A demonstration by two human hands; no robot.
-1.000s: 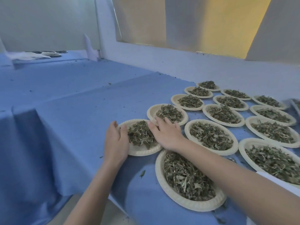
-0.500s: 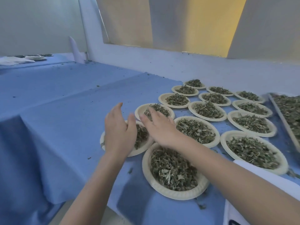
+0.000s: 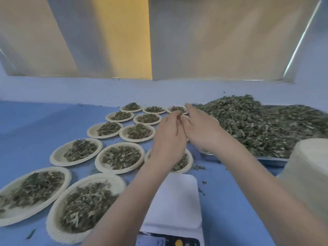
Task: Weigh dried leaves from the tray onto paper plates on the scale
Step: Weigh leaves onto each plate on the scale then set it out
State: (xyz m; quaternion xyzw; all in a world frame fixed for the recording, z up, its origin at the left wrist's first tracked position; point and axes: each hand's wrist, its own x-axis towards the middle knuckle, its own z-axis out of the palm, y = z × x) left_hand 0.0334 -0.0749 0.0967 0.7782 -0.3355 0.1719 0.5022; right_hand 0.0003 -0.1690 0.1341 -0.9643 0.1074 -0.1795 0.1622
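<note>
Both hands have left the filled plate they were settling at the near-left corner a second ago and now hang together beyond the scale (image 3: 174, 201), whose white platform carries no plate. From that I judge one portion finished and the next about to start. Dried leaves (image 3: 252, 125) lie heaped in the tray (image 3: 271, 159), just right of the fingers. The right hand (image 3: 200, 132) reaches forward with fingers stretched and loose, holding nothing I can make out, its forefinger over the tray's far-left corner. The left hand (image 3: 168, 137) touches it, fingertips drawn narrow toward the thumb; whether they pinch a few leaves I cannot tell, as the picture is blurred. Left of and below the fingers, filled plates (image 3: 122, 158) stand in rows on the blue counter (image 3: 35, 125). A stack of empty plates (image 3: 308, 174) stands nearer and to the right, so a fresh plate onto the scale is probably the next need.
</note>
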